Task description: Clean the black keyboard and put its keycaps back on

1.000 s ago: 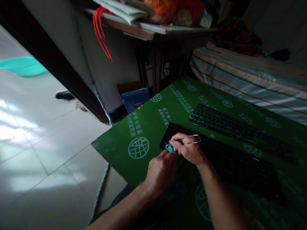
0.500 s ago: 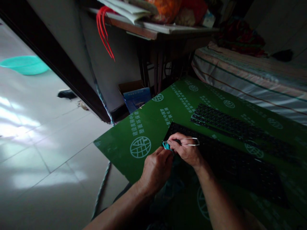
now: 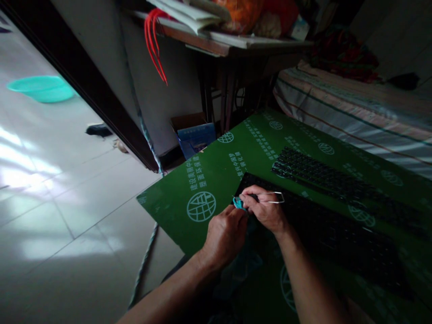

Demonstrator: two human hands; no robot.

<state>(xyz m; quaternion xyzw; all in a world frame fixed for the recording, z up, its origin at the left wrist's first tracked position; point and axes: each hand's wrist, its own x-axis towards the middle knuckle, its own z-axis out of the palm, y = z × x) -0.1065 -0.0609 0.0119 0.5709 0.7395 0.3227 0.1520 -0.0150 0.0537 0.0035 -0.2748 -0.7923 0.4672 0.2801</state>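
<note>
My left hand [image 3: 225, 234] is closed, pinching a small bunched teal cloth [image 3: 239, 203] whose end sticks out past the fingers. Close against it, my right hand [image 3: 265, 208] grips a thin tool with a squared wire loop, which looks like a wire keycap puller [image 3: 279, 197]. Its loop points to the right, and its other end is at the cloth. Below and right of the hands lies a black keyboard base [image 3: 337, 234], partly covered by my right hand and forearm. Loose black keycaps [image 3: 313, 167] lie in rows behind it.
A green printed board [image 3: 168, 202] carries the keyboard parts. Behind it stand a cluttered table [image 3: 216, 48] with red cords [image 3: 153, 42] hanging off, a blue box [image 3: 197, 137] and a bed [image 3: 354, 108]. A teal basin [image 3: 43, 87] sits on the tiled floor at left.
The whole view has shifted slightly, so everything sits a little further right. Both hands keep their hold on the cloth and the tool, close together.
</note>
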